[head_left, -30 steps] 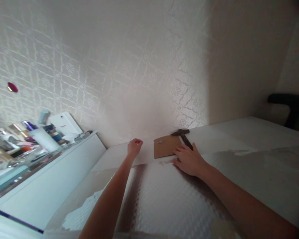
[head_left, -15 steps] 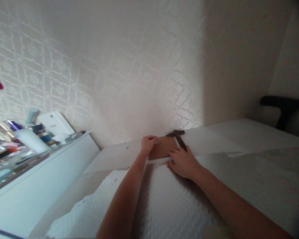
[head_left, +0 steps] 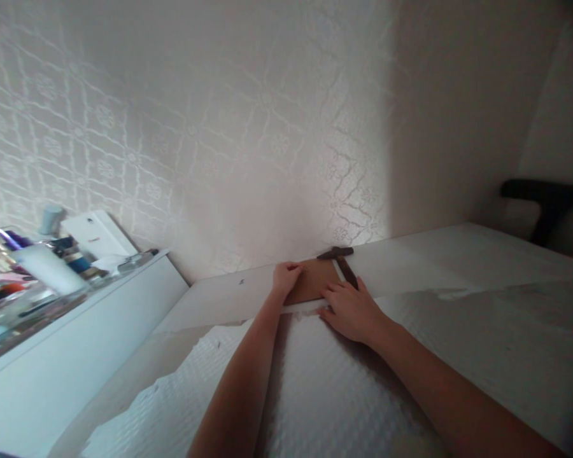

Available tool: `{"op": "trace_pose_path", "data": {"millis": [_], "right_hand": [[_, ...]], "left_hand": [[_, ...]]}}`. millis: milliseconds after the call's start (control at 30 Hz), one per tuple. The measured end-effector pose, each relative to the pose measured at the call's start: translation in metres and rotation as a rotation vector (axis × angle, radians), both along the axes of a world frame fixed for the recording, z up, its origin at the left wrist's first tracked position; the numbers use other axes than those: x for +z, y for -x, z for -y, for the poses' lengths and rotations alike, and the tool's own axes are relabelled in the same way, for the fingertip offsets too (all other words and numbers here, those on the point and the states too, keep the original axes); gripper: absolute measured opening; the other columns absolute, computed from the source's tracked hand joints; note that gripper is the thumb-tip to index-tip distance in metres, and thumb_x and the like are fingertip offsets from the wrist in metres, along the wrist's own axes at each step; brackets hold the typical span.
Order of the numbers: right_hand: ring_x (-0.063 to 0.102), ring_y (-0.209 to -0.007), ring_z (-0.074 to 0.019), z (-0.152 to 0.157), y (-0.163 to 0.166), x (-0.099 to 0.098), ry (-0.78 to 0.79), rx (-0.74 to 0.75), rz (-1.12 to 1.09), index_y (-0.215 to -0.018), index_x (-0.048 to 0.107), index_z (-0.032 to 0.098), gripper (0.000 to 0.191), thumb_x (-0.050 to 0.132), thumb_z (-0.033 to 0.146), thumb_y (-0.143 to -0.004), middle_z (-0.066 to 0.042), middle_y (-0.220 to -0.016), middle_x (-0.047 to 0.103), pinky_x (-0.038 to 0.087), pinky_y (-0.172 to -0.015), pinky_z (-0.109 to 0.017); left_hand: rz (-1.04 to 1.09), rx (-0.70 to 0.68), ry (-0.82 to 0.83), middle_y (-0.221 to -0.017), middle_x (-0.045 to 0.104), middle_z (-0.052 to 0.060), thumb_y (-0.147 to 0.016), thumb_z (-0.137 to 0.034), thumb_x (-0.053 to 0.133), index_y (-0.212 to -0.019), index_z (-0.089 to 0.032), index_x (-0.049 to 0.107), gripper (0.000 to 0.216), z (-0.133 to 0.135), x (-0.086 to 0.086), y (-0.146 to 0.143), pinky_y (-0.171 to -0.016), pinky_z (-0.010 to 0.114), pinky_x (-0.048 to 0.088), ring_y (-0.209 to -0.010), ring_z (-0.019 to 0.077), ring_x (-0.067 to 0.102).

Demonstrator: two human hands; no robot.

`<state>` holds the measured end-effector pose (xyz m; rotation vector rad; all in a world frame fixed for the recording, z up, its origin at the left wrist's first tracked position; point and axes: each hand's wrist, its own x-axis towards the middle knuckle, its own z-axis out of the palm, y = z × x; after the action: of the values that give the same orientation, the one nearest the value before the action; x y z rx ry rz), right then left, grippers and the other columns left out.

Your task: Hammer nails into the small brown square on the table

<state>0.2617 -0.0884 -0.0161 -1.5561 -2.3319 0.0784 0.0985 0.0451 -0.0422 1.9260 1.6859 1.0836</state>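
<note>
A flat brown board with a pale edge lies on the white surface near the wall. Over its left side is my left hand, fingers closed in a pinch; whatever they hold, if anything, is too small to make out. My right hand rests with fingers spread on the board's near right corner. Just right of the board lies a hammer, its dark head toward the wall and the lower end of its handle hidden behind my right hand.
Bubble wrap covers the near part of the surface. On the left, a white cabinet carries a white box and several bottles. The patterned wall rises behind, and a black armrest-like shape stands at right.
My left hand has shifted slightly right over the board, still pinched. The right hand stays in place on the corner. The cabinet sits a little further left in view.
</note>
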Motion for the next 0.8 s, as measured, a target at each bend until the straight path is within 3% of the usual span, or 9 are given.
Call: {"op": "trace_pose_path", "data": {"millis": [467,800], "right_hand": [[0.043,-0.108,-0.0265,-0.0013,-0.0007,-0.0016,0.005,0.008,0.0,-0.104,0.056,0.017,0.036,0.039,0.037,-0.08,-0.013,-0.109,0.055,0.014,-0.093,-0.051],[0.04,-0.109,-0.0238,-0.0034,-0.003,0.0021,-0.023,-0.06,-0.035,-0.109,0.051,0.019,0.034,0.039,0.032,-0.081,-0.011,-0.113,0.052,0.023,-0.09,-0.041]], "left_hand": [[-0.017,-0.039,0.007,-0.084,0.066,0.004,-0.07,-0.013,0.055,-0.081,-0.016,0.066,0.016,-0.0001,-0.0022,0.0013,-0.076,0.024,0.044,-0.08,0.0135,0.06],[-0.031,-0.018,-0.028,-0.081,0.067,0.003,-0.075,-0.019,0.049,-0.076,-0.017,0.066,0.017,0.0008,0.0003,0.0004,-0.077,0.025,0.043,-0.08,0.014,0.059]]}}
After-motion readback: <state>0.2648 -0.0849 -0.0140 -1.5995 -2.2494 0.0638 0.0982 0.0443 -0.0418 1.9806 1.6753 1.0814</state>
